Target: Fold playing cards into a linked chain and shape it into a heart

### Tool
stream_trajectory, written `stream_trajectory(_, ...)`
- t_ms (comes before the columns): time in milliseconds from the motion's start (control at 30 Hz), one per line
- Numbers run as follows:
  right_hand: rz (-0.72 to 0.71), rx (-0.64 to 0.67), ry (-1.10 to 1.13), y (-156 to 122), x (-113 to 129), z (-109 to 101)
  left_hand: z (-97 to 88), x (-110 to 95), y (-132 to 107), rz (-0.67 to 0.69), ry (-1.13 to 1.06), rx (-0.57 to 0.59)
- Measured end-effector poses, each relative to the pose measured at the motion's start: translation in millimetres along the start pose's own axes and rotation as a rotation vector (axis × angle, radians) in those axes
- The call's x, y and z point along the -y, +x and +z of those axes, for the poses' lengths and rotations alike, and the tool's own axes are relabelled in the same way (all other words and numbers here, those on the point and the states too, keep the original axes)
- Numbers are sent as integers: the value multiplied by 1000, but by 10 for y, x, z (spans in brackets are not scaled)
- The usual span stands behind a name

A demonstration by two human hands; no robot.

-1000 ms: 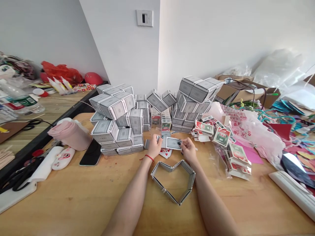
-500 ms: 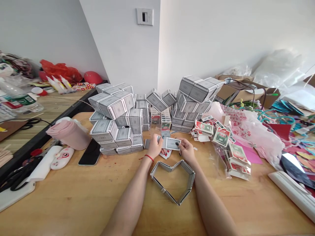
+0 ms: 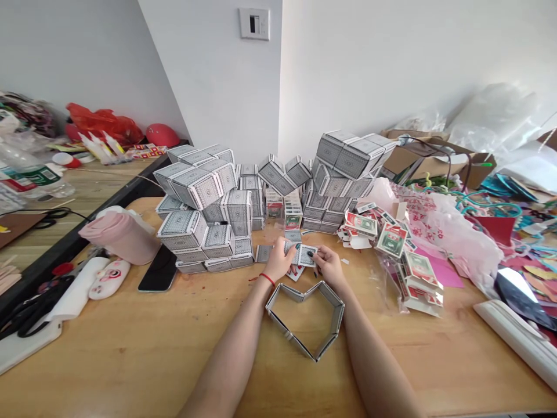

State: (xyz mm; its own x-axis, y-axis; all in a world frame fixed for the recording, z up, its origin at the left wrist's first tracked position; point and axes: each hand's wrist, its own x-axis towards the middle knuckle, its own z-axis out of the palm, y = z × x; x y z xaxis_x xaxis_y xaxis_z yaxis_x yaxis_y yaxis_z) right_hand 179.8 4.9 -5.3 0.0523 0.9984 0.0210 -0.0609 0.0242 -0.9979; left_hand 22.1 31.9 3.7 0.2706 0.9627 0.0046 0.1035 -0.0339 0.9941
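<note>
Both hands meet over the table just beyond a heart-shaped frame point(image 3: 306, 318) made of folded playing cards. My left hand point(image 3: 278, 263) and my right hand point(image 3: 328, 265) pinch one grey-backed playing card point(image 3: 304, 254) between them, fingers closed on its two ends. A red string circles my left wrist. More cards lie face up under the hands. Stacks of cubes built from playing cards point(image 3: 204, 203) rise right behind the hands.
A pink roll point(image 3: 119, 235), a black phone point(image 3: 157, 269) and scissors point(image 3: 30, 313) lie at left. Card boxes in plastic point(image 3: 407, 255), a pink bag and craft scraps crowd the right. A white strip point(image 3: 516, 337) lies near the right edge. Water bottles stand far left.
The card between my hands has become shorter, folded inward as the hands drew closer together. The view has tipped down slightly.
</note>
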Motion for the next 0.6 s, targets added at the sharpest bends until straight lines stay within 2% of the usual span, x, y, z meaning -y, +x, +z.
stream_trajectory(67, -9, -41, 8, 27, -23, -14, -1, 2, -6, -7, -24, -10)
stream_trajectory(167, -53, -192, 33, 123, -80, -40, -11, 7, -14, -19, -46, -46)
stream_trajectory(267, -132, -233, -69, 263, -126, -49, -36, -6, -16, 17, -28, -151)
stream_trajectory(433, -337, -130, -346, 483, -111, 17, -95, -98, -17, 156, 128, -471)
stream_trajectory(533, -401, 43, -581, 560, -83, 63, -127, -150, -24, 223, 234, -545)
stream_trajectory(600, -391, 107, -746, 587, -82, 70, -141, -158, -28, 261, 295, -547)
